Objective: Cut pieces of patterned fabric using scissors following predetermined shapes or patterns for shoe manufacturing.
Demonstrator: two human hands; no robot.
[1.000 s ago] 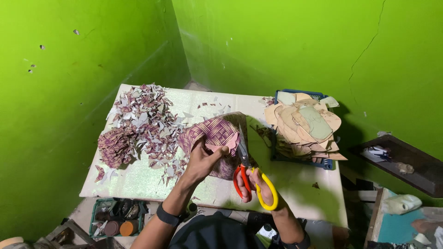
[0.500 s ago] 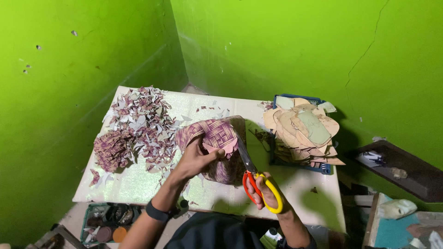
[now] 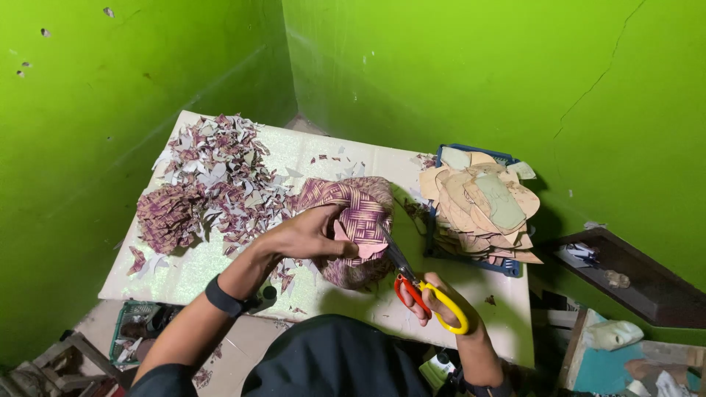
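One head view: left hand (image 3: 312, 235) grips a woven-pattern piece (image 3: 360, 213) above the table (image 3: 331, 158). Right hand (image 3: 441, 301) grasps red-yellow scissors (image 3: 412, 283), blades at the piece's edge. Scraps (image 3: 220, 176) lie left; beige cutouts (image 3: 478, 198) right.

Desk (image 3: 507, 323): pale rectangular top, pushed into the corner of green walls. Far-left part covered by a wide scatter of purple-and-white woven scraps (image 3: 220, 173). At the scatter's near-left edge, a neater stack of purple woven cut pieces (image 3: 165, 215). Mid-desk, a pile of woven purple-patterned sheets (image 3: 353, 220). A few stray scraps (image 3: 331, 158) lie toward the far edge. Right end: blue tray (image 3: 507, 266) heaped with tan cardboard templates (image 3: 478, 202), the heap overhanging the tray's rim.
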